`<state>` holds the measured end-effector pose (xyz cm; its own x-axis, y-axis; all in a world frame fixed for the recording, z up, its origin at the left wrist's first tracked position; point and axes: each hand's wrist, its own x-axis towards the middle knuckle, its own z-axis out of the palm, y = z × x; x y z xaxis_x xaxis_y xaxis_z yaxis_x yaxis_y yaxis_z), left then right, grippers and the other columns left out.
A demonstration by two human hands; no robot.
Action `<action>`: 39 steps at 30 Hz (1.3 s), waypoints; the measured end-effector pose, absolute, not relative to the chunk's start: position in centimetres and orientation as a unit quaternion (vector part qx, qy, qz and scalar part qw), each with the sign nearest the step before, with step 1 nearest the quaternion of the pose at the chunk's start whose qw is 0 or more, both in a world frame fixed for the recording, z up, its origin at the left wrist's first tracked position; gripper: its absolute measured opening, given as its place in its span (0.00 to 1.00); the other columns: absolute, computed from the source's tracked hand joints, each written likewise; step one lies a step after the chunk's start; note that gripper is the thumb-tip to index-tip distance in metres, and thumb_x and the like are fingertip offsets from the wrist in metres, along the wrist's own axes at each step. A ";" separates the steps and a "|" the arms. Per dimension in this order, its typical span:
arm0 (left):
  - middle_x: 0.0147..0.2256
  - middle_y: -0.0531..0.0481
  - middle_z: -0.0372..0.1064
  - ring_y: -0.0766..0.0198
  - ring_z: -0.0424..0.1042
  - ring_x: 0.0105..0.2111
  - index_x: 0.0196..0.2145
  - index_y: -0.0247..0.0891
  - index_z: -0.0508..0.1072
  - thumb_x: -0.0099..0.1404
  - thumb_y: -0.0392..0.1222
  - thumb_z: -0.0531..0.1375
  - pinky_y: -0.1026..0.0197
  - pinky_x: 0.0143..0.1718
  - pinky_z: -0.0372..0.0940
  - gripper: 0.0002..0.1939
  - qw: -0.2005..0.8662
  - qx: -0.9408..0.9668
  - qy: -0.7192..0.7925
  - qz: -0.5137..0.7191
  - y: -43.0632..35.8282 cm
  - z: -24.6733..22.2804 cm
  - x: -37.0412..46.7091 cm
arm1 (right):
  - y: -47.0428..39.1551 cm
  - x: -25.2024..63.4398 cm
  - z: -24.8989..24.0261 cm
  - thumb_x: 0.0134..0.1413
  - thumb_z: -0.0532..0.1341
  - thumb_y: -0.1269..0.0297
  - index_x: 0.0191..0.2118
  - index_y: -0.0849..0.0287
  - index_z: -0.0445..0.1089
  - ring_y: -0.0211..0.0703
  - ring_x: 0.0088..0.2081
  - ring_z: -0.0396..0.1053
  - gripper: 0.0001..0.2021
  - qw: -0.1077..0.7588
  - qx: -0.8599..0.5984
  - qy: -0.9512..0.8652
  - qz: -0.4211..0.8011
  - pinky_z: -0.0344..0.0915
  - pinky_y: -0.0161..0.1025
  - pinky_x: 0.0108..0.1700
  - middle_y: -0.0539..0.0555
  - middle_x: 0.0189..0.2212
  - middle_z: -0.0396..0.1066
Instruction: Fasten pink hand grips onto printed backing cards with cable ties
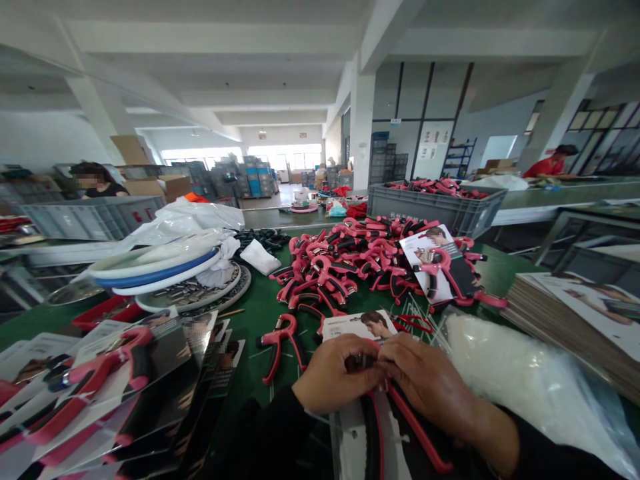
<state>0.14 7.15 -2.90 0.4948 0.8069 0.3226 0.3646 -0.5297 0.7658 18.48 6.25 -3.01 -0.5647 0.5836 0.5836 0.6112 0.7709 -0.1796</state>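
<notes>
At the front centre, a printed card [345, 437] lies under a red and black hand gripper tool [417, 427], whose handles point toward me. My left hand [337, 373] is closed round the tool's upper end from the left, thumb and forefinger curled together. Against it from the right, my right hand [425, 380] pinches at the same spot; its fingertips hide what lies between them. Just beyond my hands are red-handled cutters [415, 324] and thin white ties [413, 310]. A single loose gripper tool [285, 343] rests left of the card.
Behind is a heap of red gripper tools [325, 260], with a grey crate [430, 203] beyond. Carded tools [100, 387] are piled at left, near stacked round trays [160, 267]. At right are a plastic bag [530, 373] and a card stack [560, 327]. Two people sit farther back.
</notes>
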 end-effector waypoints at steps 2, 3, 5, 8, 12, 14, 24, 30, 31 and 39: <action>0.32 0.47 0.73 0.62 0.70 0.31 0.34 0.35 0.77 0.57 0.43 0.61 0.63 0.34 0.63 0.10 0.306 0.806 0.370 0.347 6.9 -2.7 0.2 | 6.3 18.5 -3.0 0.55 0.50 0.75 0.33 0.58 0.66 0.47 0.38 0.69 0.09 0.316 -0.330 -0.889 -0.032 0.68 0.44 0.39 0.57 0.32 0.70; 0.33 0.47 0.73 0.61 0.70 0.33 0.33 0.36 0.77 0.57 0.43 0.61 0.63 0.37 0.63 0.09 0.305 0.808 0.366 0.348 6.8 -2.6 0.3 | 6.2 18.4 -3.0 0.54 0.51 0.76 0.33 0.58 0.65 0.47 0.38 0.68 0.09 0.318 -0.327 -0.889 -0.035 0.67 0.44 0.40 0.56 0.31 0.70; 0.36 0.47 0.74 0.61 0.71 0.37 0.34 0.38 0.77 0.58 0.41 0.60 0.63 0.41 0.63 0.08 0.301 0.816 0.356 0.341 6.6 -2.4 0.2 | 5.5 18.4 -3.1 0.54 0.51 0.76 0.33 0.56 0.63 0.45 0.37 0.67 0.08 0.343 -0.331 -0.878 -0.037 0.66 0.43 0.41 0.54 0.29 0.68; 0.41 0.50 0.73 0.60 0.71 0.41 0.37 0.44 0.77 0.58 0.42 0.60 0.63 0.44 0.63 0.10 0.283 0.836 0.360 0.301 6.3 -2.2 -0.1 | 4.1 18.3 -3.4 0.57 0.51 0.74 0.32 0.54 0.59 0.41 0.32 0.66 0.07 0.409 -0.351 -0.842 -0.012 0.66 0.38 0.36 0.51 0.27 0.65; 0.46 0.51 0.71 0.56 0.70 0.44 0.45 0.48 0.74 0.52 0.48 0.63 0.58 0.49 0.62 0.20 0.256 0.853 0.374 0.257 5.6 -2.2 -0.5 | 3.0 18.5 -3.9 0.58 0.51 0.72 0.32 0.53 0.58 0.40 0.30 0.65 0.06 0.439 -0.354 -0.825 0.036 0.65 0.36 0.32 0.50 0.27 0.64; 0.46 0.50 0.70 0.55 0.69 0.45 0.46 0.47 0.72 0.51 0.48 0.64 0.57 0.50 0.62 0.23 0.254 0.847 0.387 0.260 5.2 -2.3 -0.5 | 2.8 18.5 -4.0 0.58 0.51 0.72 0.33 0.53 0.58 0.40 0.32 0.66 0.06 0.442 -0.356 -0.822 0.045 0.65 0.36 0.34 0.50 0.28 0.65; 0.39 0.49 0.73 0.58 0.70 0.41 0.38 0.42 0.76 0.51 0.37 0.64 0.60 0.44 0.64 0.14 0.312 0.811 0.391 0.302 5.5 -2.2 0.0 | 0.5 17.4 -3.6 0.58 0.50 0.71 0.27 0.54 0.56 0.36 0.22 0.62 0.09 0.323 -0.368 -0.864 0.118 0.61 0.31 0.23 0.47 0.21 0.63; 0.48 0.46 0.67 0.58 0.65 0.49 0.36 0.42 0.78 0.54 0.41 0.65 0.60 0.54 0.55 0.10 0.305 0.859 0.287 0.294 5.4 -2.0 -0.9 | 0.5 18.5 -3.7 0.60 0.50 0.71 0.33 0.54 0.58 0.38 0.27 0.64 0.06 0.364 -0.313 -0.876 0.057 0.64 0.33 0.29 0.50 0.26 0.66; 0.48 0.46 0.67 0.58 0.65 0.49 0.35 0.42 0.79 0.54 0.42 0.65 0.60 0.53 0.55 0.09 0.296 0.867 0.278 0.289 5.4 -2.0 -0.9 | 0.4 18.7 -4.0 0.60 0.50 0.72 0.34 0.54 0.58 0.38 0.28 0.65 0.06 0.377 -0.311 -0.871 0.054 0.64 0.33 0.31 0.50 0.27 0.67; 0.46 0.49 0.68 0.61 0.66 0.48 0.33 0.41 0.78 0.56 0.39 0.63 0.62 0.50 0.58 0.06 0.243 0.909 0.255 0.223 6.6 -1.7 -0.7 | 0.7 18.4 -4.2 0.62 0.49 0.66 0.28 0.55 0.58 0.35 0.25 0.62 0.09 0.390 -0.405 -0.799 0.214 0.62 0.29 0.27 0.47 0.23 0.62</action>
<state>-0.74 6.58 -1.66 0.7708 0.5719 0.2807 0.3557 -0.7518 0.5552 18.43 0.74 -4.16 -0.3686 0.8136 0.4496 0.4801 0.5808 -0.6574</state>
